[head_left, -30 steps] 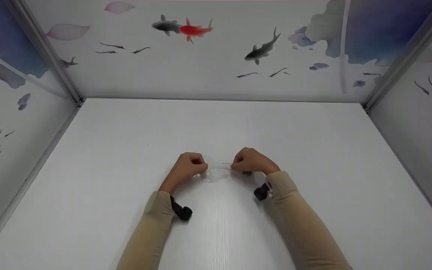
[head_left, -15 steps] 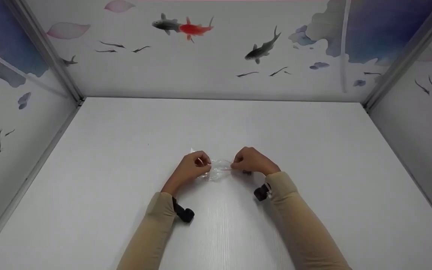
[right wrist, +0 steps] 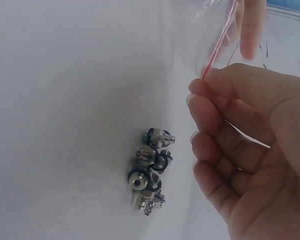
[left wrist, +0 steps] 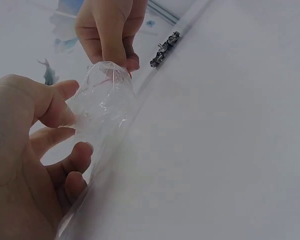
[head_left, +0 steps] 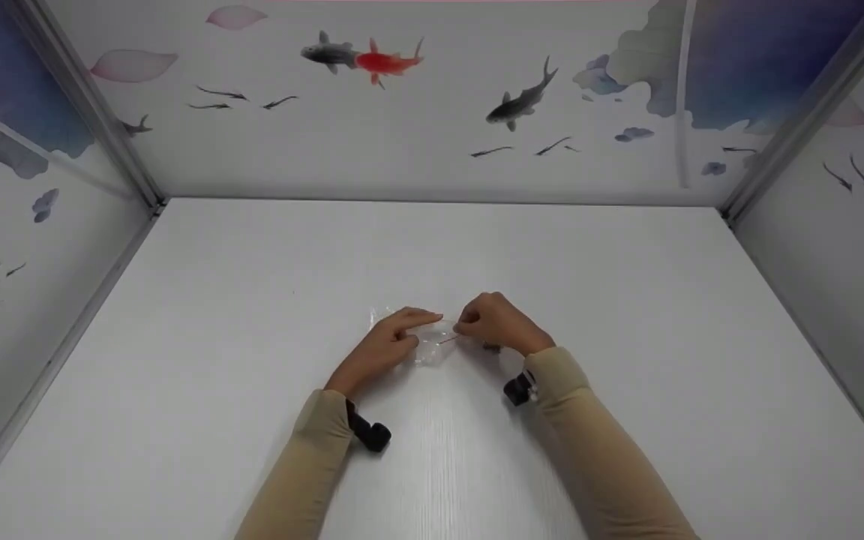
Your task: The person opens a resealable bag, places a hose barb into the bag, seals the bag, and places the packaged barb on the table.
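A clear zip bag [head_left: 430, 354] with a red seal line lies between the two hands. My right hand [head_left: 505, 324] pinches one end of that red-edged opening between thumb and forefinger, as the right wrist view shows closely. Beside the bag, my left hand [head_left: 381, 349] has its fingers spread and forefinger stretched toward the right hand. In the left wrist view its fingers touch the bag [left wrist: 106, 102] without curling round it. Several small metal fittings [right wrist: 150, 167] with black rings lie in a cluster on the table below the right hand, partly hidden by it in the head view.
The white table [head_left: 432, 247] is enclosed by a back wall [head_left: 417, 142] and side walls printed with fish and leaves. Metal posts [head_left: 121, 127] stand at the rear corners. A black camera [head_left: 372, 435] is strapped to each wrist.
My left hand has loosened from a thumb-and-finger pinch, and its forefinger has straightened out along the bag toward the right hand. The right hand keeps its pinch, shifting slightly left.
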